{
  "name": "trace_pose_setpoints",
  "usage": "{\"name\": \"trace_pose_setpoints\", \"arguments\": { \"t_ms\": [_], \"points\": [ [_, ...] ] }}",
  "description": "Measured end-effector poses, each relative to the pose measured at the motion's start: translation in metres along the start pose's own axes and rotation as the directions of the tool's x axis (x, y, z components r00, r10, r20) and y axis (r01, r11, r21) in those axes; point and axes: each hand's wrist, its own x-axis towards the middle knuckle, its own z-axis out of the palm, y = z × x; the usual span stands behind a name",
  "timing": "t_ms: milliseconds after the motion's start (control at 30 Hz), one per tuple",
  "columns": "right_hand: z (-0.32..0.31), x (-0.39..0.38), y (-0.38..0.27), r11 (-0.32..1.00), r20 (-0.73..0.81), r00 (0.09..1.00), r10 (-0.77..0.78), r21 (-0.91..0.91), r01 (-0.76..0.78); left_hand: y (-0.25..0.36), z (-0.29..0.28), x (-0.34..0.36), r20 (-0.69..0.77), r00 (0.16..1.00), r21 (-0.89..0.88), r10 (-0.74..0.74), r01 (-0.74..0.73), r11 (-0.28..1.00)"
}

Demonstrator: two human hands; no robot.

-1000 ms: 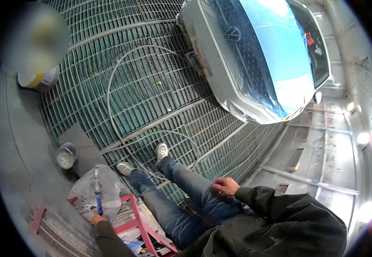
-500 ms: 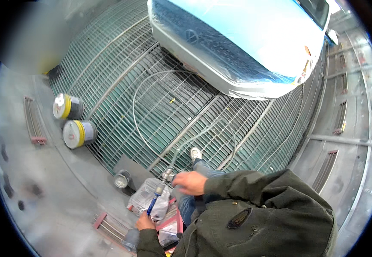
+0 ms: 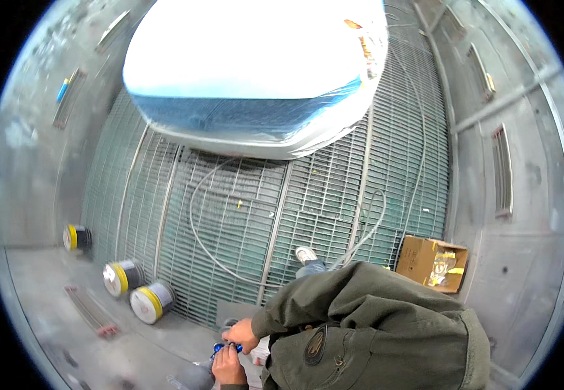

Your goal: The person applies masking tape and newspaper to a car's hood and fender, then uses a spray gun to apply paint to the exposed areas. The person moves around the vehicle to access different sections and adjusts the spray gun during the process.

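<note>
Low in the centre, my left hand (image 3: 228, 368) has its fingers curled round a blue tool (image 3: 219, 349), of which only short parts show. My right hand (image 3: 244, 335), reaching down from the olive sleeve, is closed at the same tool, just above and right of my left hand; exactly what its fingers grip is partly hidden. A grey sheet (image 3: 233, 311) and some indistinct light items lie under and beside my hands. A pale hose (image 3: 194, 218) loops over the floor grating beyond them.
A car (image 3: 249, 110) masked in plastic film stands ahead on the grating (image 3: 314, 195). Lidded buckets (image 3: 146, 305) with yellow bands line the lower left. An open cardboard box (image 3: 418, 257) sits at the right. Metal walls (image 3: 516, 182) with slotted vents enclose both sides.
My right hand has moved left and down to meet my left hand at the blue tool. The view has swung, bringing the cardboard box into sight and centring the car.
</note>
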Motion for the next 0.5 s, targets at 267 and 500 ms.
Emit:
{"name": "trace_pose_setpoints", "arguments": {
  "t_ms": [267, 500],
  "points": [
    [-0.008, 0.033, 0.002, 0.99, -0.243, 0.964, 0.11, 0.113, -0.084, -0.043, -0.013, 0.042, -0.091, 0.95, 0.12, 0.3, -0.289, 0.95],
    [-0.03, 0.086, -0.053, 0.992, -0.57, 0.814, 0.111, 0.018, -0.123, -0.111, -0.059, 0.064, -0.322, 0.84, 0.111, 0.436, -0.424, 0.899]
  ]
}}
